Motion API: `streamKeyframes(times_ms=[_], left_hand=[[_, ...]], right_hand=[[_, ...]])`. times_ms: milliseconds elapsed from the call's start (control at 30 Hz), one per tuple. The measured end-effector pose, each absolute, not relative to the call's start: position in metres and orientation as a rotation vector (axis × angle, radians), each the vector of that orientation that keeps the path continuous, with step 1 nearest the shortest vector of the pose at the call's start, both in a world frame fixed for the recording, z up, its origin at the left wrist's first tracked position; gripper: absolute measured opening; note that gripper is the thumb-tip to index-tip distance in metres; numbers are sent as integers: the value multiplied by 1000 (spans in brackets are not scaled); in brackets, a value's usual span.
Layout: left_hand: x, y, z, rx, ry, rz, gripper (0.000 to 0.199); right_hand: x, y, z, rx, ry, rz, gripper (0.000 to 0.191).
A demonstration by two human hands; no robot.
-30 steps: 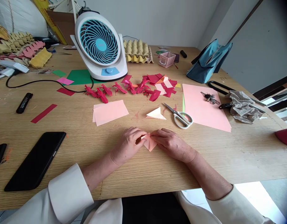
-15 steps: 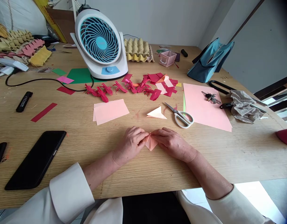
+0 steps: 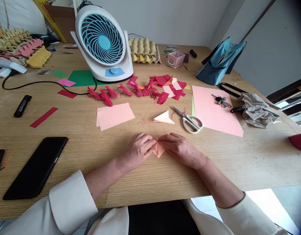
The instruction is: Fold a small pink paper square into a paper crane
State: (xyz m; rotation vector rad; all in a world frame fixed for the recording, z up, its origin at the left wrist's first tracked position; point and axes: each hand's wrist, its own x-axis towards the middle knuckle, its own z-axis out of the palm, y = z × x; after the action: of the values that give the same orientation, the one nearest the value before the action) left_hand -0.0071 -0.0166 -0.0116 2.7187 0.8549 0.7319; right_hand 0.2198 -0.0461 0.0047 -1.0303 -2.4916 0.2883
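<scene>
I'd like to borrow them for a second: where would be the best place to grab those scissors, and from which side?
Probably by the white handle loops of the scissors, coming from the near right. They lie flat on the table, loops toward the pink sheet, closed blades pointing up-left and away. Nothing covers the loops, and both hands are busy on the folded paper.

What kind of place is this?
Probably a home craft table for paper folding: small folded red paper figures lie in a row, white-handled scissors sit beside a large pink paper sheet.

left hand (image 3: 138,150) + right hand (image 3: 181,149) | pinching pink folded paper (image 3: 158,150) | table (image 3: 150,176)
</scene>
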Motion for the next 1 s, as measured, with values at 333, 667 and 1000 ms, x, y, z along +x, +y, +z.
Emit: streamKeyframes(times_ms=[333, 667, 1000], left_hand=[[-4, -21, -14, 2671, 1001, 789, 16], [-7, -21, -17, 2758, 907, 694, 19], [-10, -19, -7, 2822, 822, 545, 27]], right_hand=[[220, -46, 4, -1039, -2484, 310, 25], [220, -45, 4, -1022, -2477, 309, 25], [221, -45, 3, -1026, -2469, 325, 26]])
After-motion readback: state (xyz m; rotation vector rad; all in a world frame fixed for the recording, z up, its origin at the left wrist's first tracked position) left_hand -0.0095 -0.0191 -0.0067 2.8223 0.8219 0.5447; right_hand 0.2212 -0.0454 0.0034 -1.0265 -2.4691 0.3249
